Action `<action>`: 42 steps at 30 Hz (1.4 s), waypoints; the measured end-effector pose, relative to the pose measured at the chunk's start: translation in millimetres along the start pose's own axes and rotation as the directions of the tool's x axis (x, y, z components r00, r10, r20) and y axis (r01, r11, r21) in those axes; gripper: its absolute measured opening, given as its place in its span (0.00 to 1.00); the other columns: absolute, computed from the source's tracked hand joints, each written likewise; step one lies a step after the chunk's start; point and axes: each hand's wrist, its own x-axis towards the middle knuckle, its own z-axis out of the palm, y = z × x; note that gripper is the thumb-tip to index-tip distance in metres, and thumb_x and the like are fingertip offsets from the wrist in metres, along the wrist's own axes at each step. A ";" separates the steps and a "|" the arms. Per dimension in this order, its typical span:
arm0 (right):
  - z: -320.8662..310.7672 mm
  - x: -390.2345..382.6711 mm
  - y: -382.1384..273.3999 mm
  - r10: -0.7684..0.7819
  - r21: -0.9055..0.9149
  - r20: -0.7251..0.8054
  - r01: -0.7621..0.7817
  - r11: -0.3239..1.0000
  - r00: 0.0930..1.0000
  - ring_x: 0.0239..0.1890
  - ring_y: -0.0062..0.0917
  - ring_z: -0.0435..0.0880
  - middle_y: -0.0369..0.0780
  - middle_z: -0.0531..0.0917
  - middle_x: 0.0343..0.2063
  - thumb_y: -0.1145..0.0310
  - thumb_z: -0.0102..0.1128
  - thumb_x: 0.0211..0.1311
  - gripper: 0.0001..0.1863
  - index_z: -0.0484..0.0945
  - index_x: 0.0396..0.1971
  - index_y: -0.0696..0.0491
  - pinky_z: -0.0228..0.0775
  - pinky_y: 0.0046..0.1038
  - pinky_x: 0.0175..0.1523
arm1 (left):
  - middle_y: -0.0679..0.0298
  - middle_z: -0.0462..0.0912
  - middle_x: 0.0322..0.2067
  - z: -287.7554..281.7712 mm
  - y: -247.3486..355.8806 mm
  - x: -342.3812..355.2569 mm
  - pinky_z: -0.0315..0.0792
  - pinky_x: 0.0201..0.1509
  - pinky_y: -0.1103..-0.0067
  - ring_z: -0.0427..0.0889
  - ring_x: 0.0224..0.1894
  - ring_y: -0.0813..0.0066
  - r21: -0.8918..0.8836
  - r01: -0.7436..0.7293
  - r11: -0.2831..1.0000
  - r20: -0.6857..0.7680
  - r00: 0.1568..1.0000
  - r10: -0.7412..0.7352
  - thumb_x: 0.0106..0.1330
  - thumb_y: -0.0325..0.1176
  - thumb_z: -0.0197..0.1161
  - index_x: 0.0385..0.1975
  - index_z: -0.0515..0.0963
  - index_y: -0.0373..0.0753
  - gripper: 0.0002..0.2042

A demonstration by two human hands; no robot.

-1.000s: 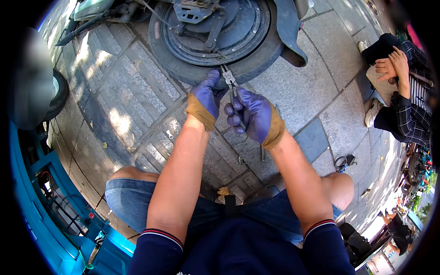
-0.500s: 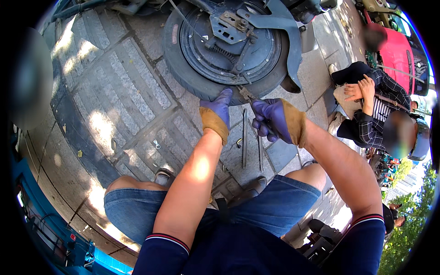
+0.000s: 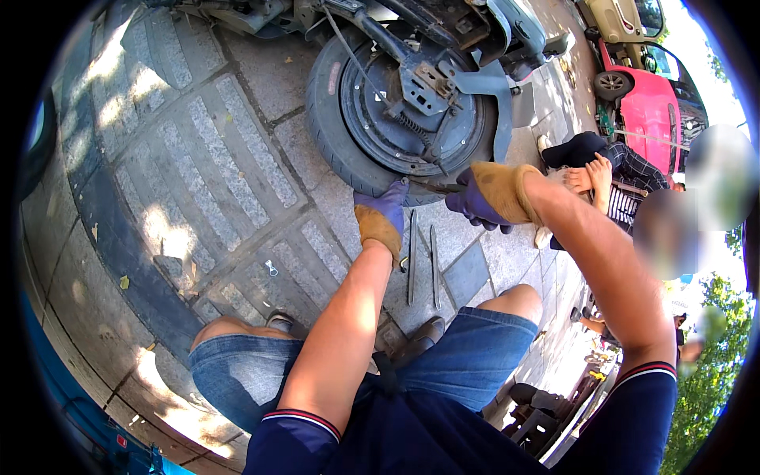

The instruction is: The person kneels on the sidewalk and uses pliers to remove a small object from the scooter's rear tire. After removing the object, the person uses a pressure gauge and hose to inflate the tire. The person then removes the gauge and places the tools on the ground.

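The tyre [image 3: 336, 149] at upper centre sits on its wheel [image 3: 370, 120], work at its lower edge apparently unfinished, the right hand [image 3: 492, 196] closed around pliers [image 3: 437, 188] pointing there, the left hand [image 3: 381, 218] against the tyre, its grip unclear.

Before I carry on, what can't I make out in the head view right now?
Head view:
- Handle of the hand tool: hidden by the right hand.
- Tool's tip, by the left hand: too small to tell what it grips.
- Vehicle with the wheel: cut off by the upper edge.
- Seated bystander's face: blurred.
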 end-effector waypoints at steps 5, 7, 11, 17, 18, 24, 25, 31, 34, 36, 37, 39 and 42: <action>58.4 -2.1 81.0 -0.038 0.381 0.020 0.027 0.924 0.999 0.22 0.20 0.79 0.36 0.80 0.23 0.53 0.56 0.71 0.21 0.80 0.33 0.59 0.74 0.27 0.24 | 0.57 0.80 0.61 -8.9 17.1 -1.0 0.68 0.69 0.75 0.79 0.59 0.66 0.021 0.011 1.000 -0.025 1.000 -0.010 0.59 0.24 0.75 0.65 0.70 0.29 0.33; 104.1 5.4 110.2 0.010 0.395 0.059 -0.032 0.918 0.998 0.23 0.21 0.78 0.35 0.79 0.22 0.53 0.56 0.72 0.20 0.81 0.32 0.57 0.75 0.31 0.28 | 0.58 0.80 0.60 -6.2 9.0 -2.8 0.69 0.67 0.74 0.78 0.59 0.66 0.043 -0.039 0.998 0.000 0.999 0.040 0.61 0.27 0.74 0.65 0.71 0.30 0.31; 234.6 69.7 129.0 -0.249 -0.272 0.107 0.269 0.924 0.963 0.47 0.48 0.89 0.54 0.88 0.41 0.66 0.56 0.65 0.16 0.88 0.40 0.60 0.80 0.43 0.51 | 0.61 0.81 0.58 -7.3 -12.4 4.6 0.76 0.62 0.71 0.81 0.56 0.67 -0.009 -0.034 0.999 0.056 0.998 0.035 0.64 0.26 0.72 0.65 0.72 0.36 0.28; 319.6 126.5 118.2 -0.461 -0.255 0.203 0.501 0.827 0.864 0.54 0.44 0.87 0.51 0.87 0.50 0.69 0.57 0.63 0.15 0.88 0.44 0.56 0.79 0.42 0.56 | 0.62 0.83 0.55 -3.2 -4.0 -1.0 0.78 0.62 0.67 0.85 0.54 0.65 -0.012 0.135 0.991 0.093 0.987 -0.133 0.69 0.32 0.69 0.62 0.75 0.42 0.21; 318.2 138.3 120.6 -0.442 -0.204 0.116 0.457 0.866 0.889 0.54 0.44 0.87 0.51 0.87 0.50 0.68 0.57 0.64 0.15 0.88 0.45 0.56 0.79 0.42 0.56 | 0.62 0.83 0.55 -7.9 -2.9 0.0 0.77 0.63 0.65 0.84 0.54 0.65 -0.002 0.145 0.989 0.097 0.985 -0.144 0.69 0.32 0.69 0.61 0.75 0.42 0.21; 298.6 199.9 144.0 -0.209 0.098 -0.399 0.268 0.958 0.893 0.49 0.46 0.88 0.51 0.88 0.45 0.68 0.59 0.64 0.12 0.88 0.41 0.57 0.80 0.43 0.52 | 0.62 0.84 0.53 -4.3 -1.0 -2.1 0.76 0.60 0.63 0.84 0.51 0.64 0.021 0.231 0.973 0.087 0.969 -0.232 0.68 0.35 0.72 0.61 0.75 0.44 0.23; 305.6 207.4 144.1 -0.206 0.087 -0.419 0.264 0.960 0.885 0.49 0.46 0.89 0.51 0.89 0.44 0.68 0.60 0.64 0.12 0.88 0.41 0.56 0.81 0.42 0.52 | 0.61 0.84 0.54 -1.5 -3.1 -5.0 0.73 0.63 0.60 0.83 0.54 0.62 0.031 0.253 0.967 0.073 0.964 -0.255 0.69 0.35 0.71 0.61 0.76 0.44 0.22; 309.9 223.8 145.4 -0.293 -0.054 -0.399 0.297 0.953 0.869 0.49 0.45 0.89 0.50 0.89 0.43 0.68 0.58 0.65 0.12 0.85 0.43 0.55 0.80 0.42 0.53 | 0.60 0.85 0.52 -2.2 -3.5 -1.4 0.75 0.62 0.60 0.84 0.51 0.61 0.081 0.272 0.959 0.017 0.961 -0.275 0.68 0.36 0.72 0.59 0.77 0.45 0.20; 281.2 217.6 150.7 -0.193 0.200 -0.530 0.343 0.918 0.826 0.47 0.43 0.89 0.53 0.88 0.40 0.62 0.62 0.66 0.12 0.86 0.40 0.54 0.80 0.41 0.51 | 0.61 0.86 0.50 -0.9 -4.5 -3.1 0.78 0.57 0.63 0.85 0.47 0.63 0.082 0.246 0.966 -0.007 0.969 -0.246 0.67 0.35 0.72 0.58 0.77 0.43 0.20; 251.1 206.0 153.7 -0.144 0.345 -0.628 0.440 0.829 0.764 0.40 0.42 0.88 0.51 0.87 0.34 0.61 0.67 0.63 0.12 0.83 0.38 0.55 0.78 0.40 0.46 | 0.63 0.85 0.49 6.4 -10.0 -7.0 0.80 0.52 0.68 0.85 0.44 0.66 0.060 0.228 0.972 -0.027 0.974 -0.227 0.66 0.33 0.73 0.59 0.77 0.41 0.22; 230.7 193.4 150.3 -0.137 0.383 -0.652 0.481 0.789 0.746 0.37 0.40 0.88 0.49 0.87 0.32 0.62 0.69 0.62 0.12 0.83 0.37 0.55 0.77 0.39 0.44 | 0.63 0.85 0.50 7.6 -10.1 -8.6 0.80 0.52 0.68 0.85 0.44 0.66 0.064 0.216 0.974 -0.041 0.976 -0.214 0.66 0.33 0.73 0.59 0.76 0.41 0.22; 191.4 159.8 142.7 -0.156 0.433 -0.697 0.584 0.687 0.700 0.31 0.33 0.84 0.44 0.85 0.27 0.64 0.71 0.61 0.11 0.81 0.35 0.56 0.75 0.35 0.39 | 0.63 0.84 0.51 11.4 -9.0 -12.4 0.80 0.51 0.69 0.85 0.45 0.67 0.069 0.198 0.978 -0.070 0.979 -0.193 0.66 0.32 0.72 0.59 0.76 0.41 0.22; 145.2 111.4 126.6 -0.226 0.412 -0.772 0.739 0.532 0.594 0.27 0.28 0.80 0.40 0.82 0.25 0.69 0.72 0.60 0.09 0.80 0.33 0.57 0.73 0.32 0.36 | 0.59 0.86 0.46 16.4 -10.5 -16.2 0.82 0.49 0.68 0.87 0.43 0.64 0.083 0.141 0.986 -0.092 0.987 -0.133 0.67 0.33 0.72 0.56 0.78 0.40 0.19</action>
